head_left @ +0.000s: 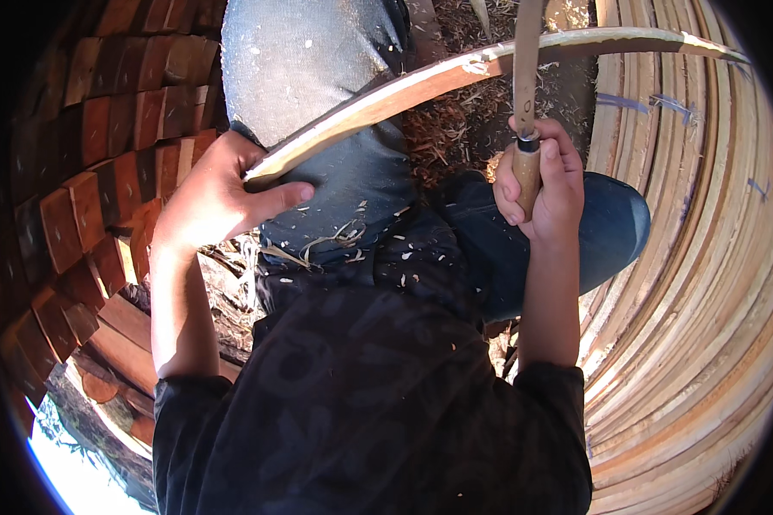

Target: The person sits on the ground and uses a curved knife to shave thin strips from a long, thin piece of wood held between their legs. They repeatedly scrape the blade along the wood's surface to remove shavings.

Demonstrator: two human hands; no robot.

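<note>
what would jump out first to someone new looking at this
The long wooden strip catches the eye first, running from the left hand towards the upper right. Next comes the wood-handled blade, held in the right hand. Pale wooden strips line the right side.

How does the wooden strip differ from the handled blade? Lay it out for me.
Pose: the wooden strip sweeps across the view, while the handled blade points up the picture.
Look: the strip is pale and reddish-brown wood; the blade is greyish, with a tan handle and dark collar.
Hands: the left hand is at the strip's near end; the right hand grips the blade's handle.
Shared: both are long and narrow.
</note>
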